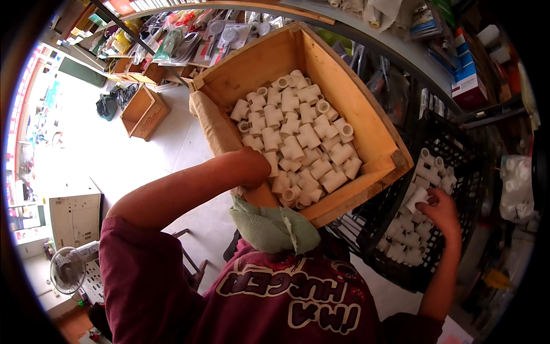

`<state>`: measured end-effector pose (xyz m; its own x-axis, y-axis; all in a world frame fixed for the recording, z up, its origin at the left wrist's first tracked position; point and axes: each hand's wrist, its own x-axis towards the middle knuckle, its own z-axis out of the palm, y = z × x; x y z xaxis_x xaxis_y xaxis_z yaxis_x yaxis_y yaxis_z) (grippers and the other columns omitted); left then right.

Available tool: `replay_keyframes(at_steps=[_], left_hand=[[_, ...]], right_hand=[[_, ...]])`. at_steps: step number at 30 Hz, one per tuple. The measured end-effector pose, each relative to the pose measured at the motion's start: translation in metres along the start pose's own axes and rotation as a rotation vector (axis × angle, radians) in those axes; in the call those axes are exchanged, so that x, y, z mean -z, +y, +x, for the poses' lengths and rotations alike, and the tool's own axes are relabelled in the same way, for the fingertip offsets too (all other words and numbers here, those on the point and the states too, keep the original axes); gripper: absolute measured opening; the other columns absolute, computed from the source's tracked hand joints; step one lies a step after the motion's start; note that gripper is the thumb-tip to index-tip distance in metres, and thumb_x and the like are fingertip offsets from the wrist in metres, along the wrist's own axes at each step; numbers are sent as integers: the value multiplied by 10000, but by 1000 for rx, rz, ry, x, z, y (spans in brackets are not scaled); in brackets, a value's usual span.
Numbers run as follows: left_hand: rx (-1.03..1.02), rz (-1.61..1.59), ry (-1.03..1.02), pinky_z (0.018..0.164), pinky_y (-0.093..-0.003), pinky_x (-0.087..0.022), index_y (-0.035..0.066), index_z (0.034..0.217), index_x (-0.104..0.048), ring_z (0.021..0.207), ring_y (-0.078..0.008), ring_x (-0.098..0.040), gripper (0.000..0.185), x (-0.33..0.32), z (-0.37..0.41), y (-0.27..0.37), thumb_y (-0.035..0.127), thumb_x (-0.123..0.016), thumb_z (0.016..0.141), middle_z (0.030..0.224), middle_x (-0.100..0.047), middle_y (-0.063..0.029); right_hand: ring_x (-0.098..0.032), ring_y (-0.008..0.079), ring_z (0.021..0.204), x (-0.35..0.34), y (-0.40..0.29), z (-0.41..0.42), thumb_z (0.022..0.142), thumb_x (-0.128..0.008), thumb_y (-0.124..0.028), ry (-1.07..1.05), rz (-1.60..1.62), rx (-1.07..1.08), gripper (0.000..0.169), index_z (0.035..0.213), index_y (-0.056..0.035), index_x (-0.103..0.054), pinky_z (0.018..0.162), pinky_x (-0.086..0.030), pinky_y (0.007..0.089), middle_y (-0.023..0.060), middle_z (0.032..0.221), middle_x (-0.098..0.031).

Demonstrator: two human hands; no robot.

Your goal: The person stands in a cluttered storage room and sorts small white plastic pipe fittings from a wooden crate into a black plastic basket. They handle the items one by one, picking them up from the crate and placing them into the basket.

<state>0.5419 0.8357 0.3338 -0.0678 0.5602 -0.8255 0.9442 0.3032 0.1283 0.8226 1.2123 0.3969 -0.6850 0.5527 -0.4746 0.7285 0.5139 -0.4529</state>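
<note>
Before me a wooden box (339,77) holds many white plastic pipe tees (292,148). My left hand (258,167) reaches over its left wall and in beside the tees. The wrist is bent and the fingers are hidden, so whether they grip anything is unclear. At the right, my right hand (442,211) is inside a black plastic crate (466,189), with thumb and fingers around a white pipe fitting (416,199). More white fittings (406,241) lie below it in the crate.
Beige cloth (206,116) covers the box's left edge, and green cloth (275,228) its near corner. Another wooden box (146,114) stands on the floor. Shelves with packaged shower heads (229,36) run behind. A small fan (68,270) is at lower left.
</note>
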Motion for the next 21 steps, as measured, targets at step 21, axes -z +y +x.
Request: replay_keyframes(at_steps=[21], left_hand=[[-139, -543, 135, 772, -463, -500, 1, 1218, -512, 931, -391, -644, 465, 8, -1, -9, 113, -611, 778, 961, -674, -205]], right_hand=[[-654, 189, 845, -32, -236, -36, 730, -774, -133, -321, 114, 490, 468, 1152, -27, -603, 770, -519, 306, 99, 946, -632]])
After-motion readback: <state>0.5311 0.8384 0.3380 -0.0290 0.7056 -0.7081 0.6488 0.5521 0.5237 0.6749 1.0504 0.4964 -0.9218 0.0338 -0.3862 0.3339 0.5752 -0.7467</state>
